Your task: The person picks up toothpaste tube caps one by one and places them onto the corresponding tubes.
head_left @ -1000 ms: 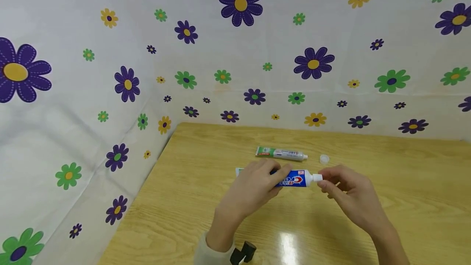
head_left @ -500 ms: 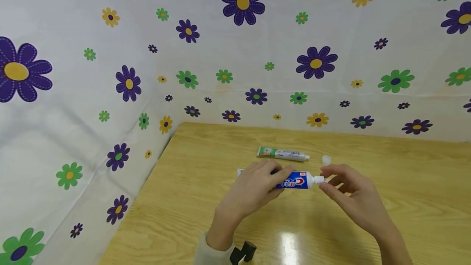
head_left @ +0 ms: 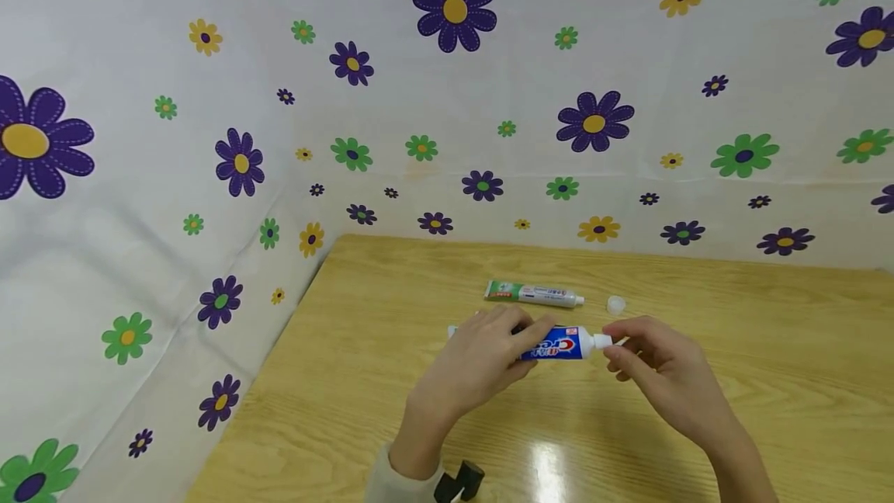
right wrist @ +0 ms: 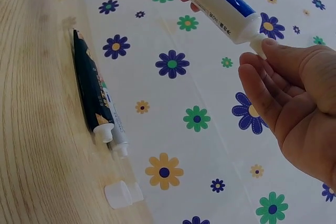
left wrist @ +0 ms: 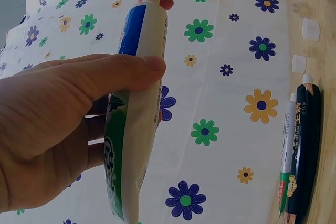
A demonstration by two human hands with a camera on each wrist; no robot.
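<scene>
My left hand grips the body of a blue, white and green toothpaste tube above the table, its thumb laid along the tube in the left wrist view. The tube lies roughly level, with its white cap end pointing right. My right hand pinches the white cap between thumb and fingers. Behind them, a silver and green toothpaste tube lies on the table. Both wrist views show a dark green toothpaste tube beside it, mostly hidden by my left hand in the head view.
A loose white cap sits on the wooden table, right of the silver tube. Two loose caps show in the wrist views, one being the larger cap. Flowered white cloth covers the walls behind and to the left.
Both hands keep nearly the same place, with the tube still held. The right fingers shift slightly around the cap. The whole view sways a little.
</scene>
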